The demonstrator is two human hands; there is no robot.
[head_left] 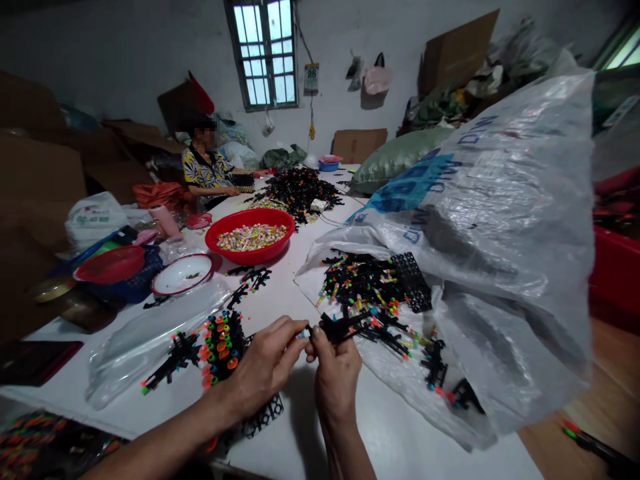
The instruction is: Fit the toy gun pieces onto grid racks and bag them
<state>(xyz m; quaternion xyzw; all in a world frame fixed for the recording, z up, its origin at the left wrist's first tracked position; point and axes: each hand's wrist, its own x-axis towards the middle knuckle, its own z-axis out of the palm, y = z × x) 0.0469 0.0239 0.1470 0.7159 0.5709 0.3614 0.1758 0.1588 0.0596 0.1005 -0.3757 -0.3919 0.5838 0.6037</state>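
Observation:
My right hand [338, 377] is closed around a black plastic toy gun [345, 327], with its thumb on top. My left hand [273, 353] pinches a small blue-and-white piece [302, 333] against the near end of the toy gun; whether it is inserted I cannot tell. Below my left forearm lies a black rack [220, 353] with rows of orange, green and blue round tips. Left of it rests a small bunch of black toy guns [175, 360]. Beyond my right hand, a heap of toy guns with coloured tips [360, 287] lies on the plastic sack's mouth.
A large clear plastic sack [500, 180] stands along the right. A red basin [270, 253] of small colourful pieces sits ahead, near a white plate [183, 275]. Farther back, a co-worker [207, 167] sits beside a big black pile [295, 187]. Clear plastic bags [155, 340] lie left.

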